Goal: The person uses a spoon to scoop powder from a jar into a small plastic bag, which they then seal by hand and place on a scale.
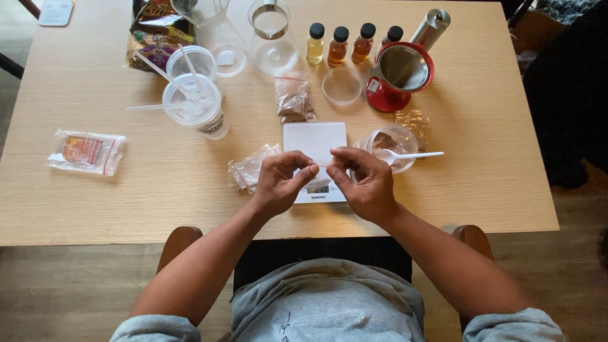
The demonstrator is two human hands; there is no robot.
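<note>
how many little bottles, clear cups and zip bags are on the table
small bottles with black caps: 4
clear plastic cups: 2
small zip bags on the table, counting the stack of empties as one: 4
small zip bag held between left hand and right hand: 1
total: 11

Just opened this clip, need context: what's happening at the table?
A seated person holds a small clear zip bag between both hands, left hand and right hand, pinching its top edge above a white kitchen scale. Right of the scale sits a clear cup of brown powder with a white spoon in it. More small bags lie left of the scale. Four little bottles and a red pot stand farther back.
</note>
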